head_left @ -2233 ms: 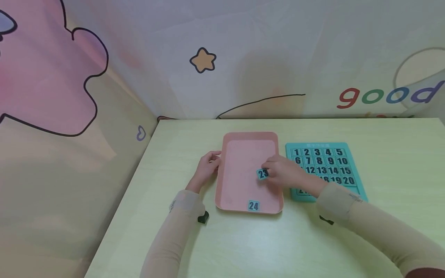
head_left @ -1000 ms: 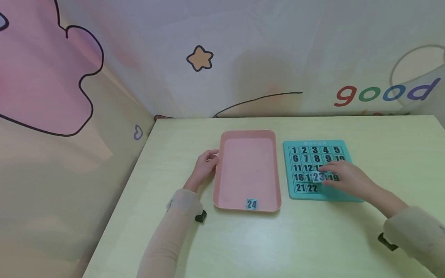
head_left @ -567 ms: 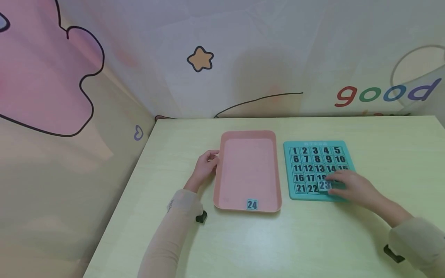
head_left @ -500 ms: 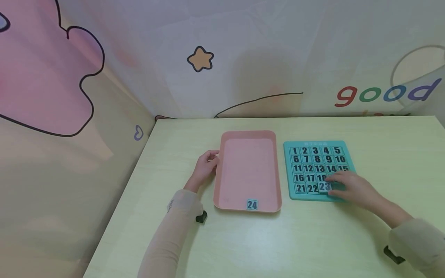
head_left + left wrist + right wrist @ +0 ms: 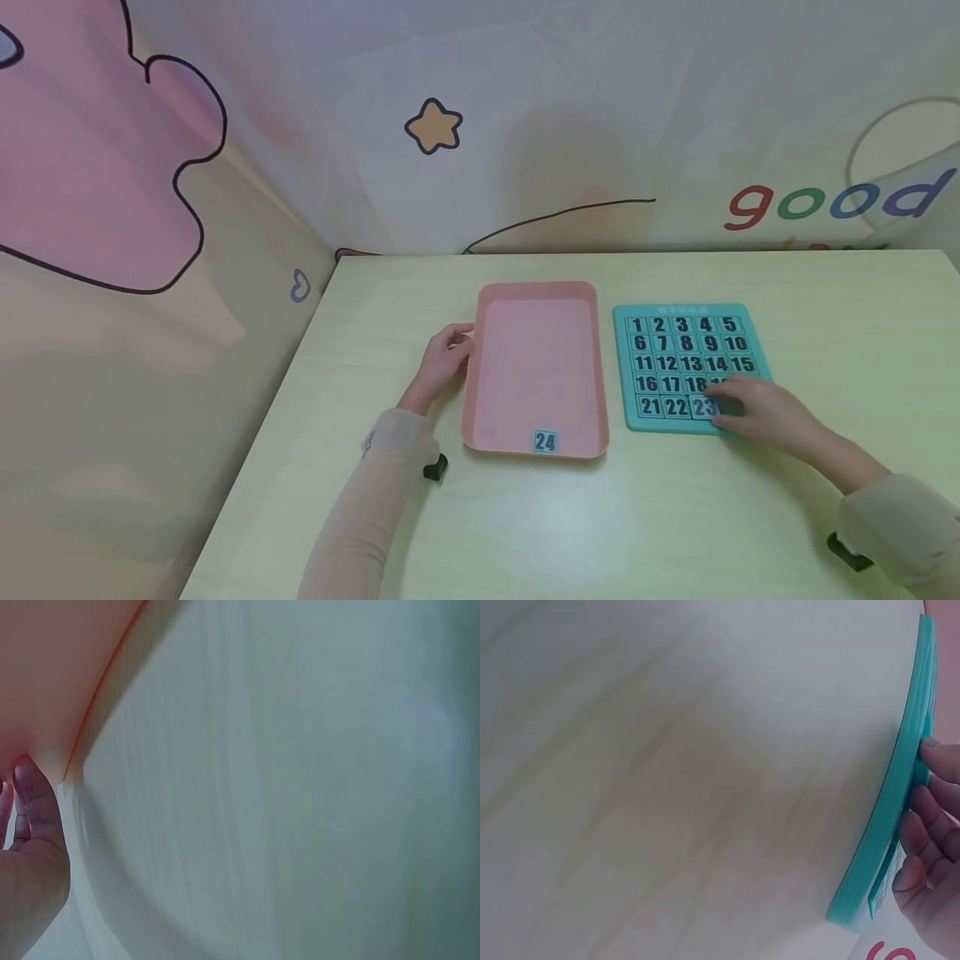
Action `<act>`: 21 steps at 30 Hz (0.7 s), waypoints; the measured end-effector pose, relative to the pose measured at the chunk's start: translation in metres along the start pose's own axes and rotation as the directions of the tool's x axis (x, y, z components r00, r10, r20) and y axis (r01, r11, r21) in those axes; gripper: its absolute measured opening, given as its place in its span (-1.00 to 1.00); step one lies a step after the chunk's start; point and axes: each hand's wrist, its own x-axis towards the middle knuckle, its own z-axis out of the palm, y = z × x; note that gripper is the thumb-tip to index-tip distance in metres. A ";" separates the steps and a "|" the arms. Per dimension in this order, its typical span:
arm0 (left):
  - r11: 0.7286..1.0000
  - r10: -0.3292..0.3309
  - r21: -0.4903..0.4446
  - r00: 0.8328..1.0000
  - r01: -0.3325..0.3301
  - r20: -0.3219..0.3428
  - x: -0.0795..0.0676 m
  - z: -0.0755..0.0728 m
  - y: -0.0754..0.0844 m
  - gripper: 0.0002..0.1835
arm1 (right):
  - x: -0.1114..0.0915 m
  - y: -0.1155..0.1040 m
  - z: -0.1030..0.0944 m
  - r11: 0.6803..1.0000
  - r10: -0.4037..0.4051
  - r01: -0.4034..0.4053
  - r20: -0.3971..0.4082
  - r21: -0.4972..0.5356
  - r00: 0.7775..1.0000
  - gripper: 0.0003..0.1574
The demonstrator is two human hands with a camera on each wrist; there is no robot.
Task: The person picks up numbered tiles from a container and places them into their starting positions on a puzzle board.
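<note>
The teal number board [image 5: 693, 310] sits to the right of the pink tray [image 5: 536, 333]. Tile 23 [image 5: 703, 407] lies in the board's bottom row beside tile 22 [image 5: 677, 407]. With thumb and index finger at its edges, my right hand [image 5: 768, 414] pinches tile 23. The hand hides the board's lower right part. Tile 24 [image 5: 545, 442] rests at the tray's near end. My left hand [image 5: 444, 360] touches the tray's left side, its fingers loosely bent; in the left wrist view the thumb [image 5: 37, 795] reaches up to the tray's wall.
The pale wooden table [image 5: 600, 525] extends around tray and board. A printed cloth wall [image 5: 540, 125] stands behind the table's far edge, and another covers the left side.
My right hand has carried tile 23 from above the tray to the board's bottom row, where it has gone from tilted to flat. My left hand has stayed at the tray.
</note>
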 end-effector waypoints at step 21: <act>0.999 -0.040 0.011 0.999 0.040 0.024 -0.014 -0.001 0.022 -0.62 | 0.010 -0.013 -0.006 0.998 -0.003 0.002 0.016 0.062 1.000 -0.61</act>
